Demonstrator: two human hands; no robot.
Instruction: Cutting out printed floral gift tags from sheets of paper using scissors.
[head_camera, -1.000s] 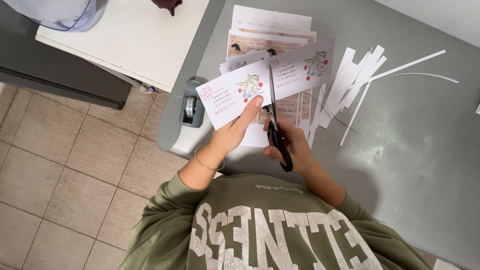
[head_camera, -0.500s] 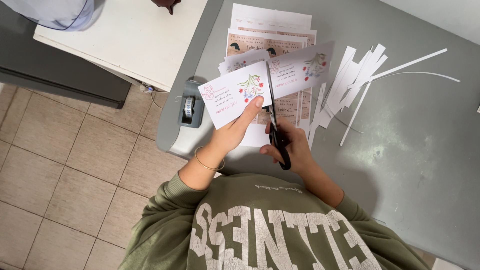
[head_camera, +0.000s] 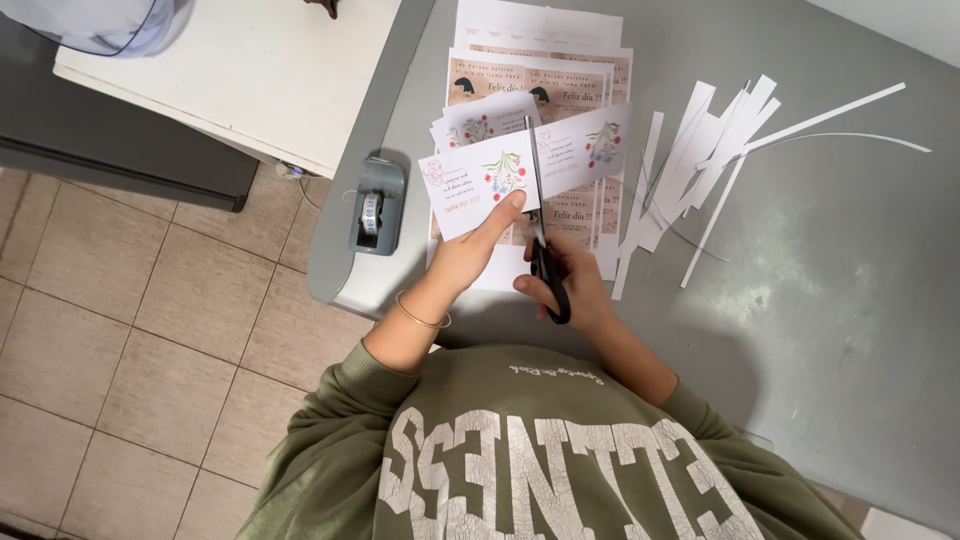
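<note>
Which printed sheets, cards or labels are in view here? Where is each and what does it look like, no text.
Printed card strip: held in left hand, white with flower design, scissors in right hand cutting through it.
Printed sheets: stacked on the grey table beyond the hands, white and tan panels.
Paper offcuts: right of the sheets, plain white strips.
Tape dispenser: left table edge, grey.

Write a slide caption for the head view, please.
Left hand holds a flower-printed card while right hand cuts it with scissors.
</note>
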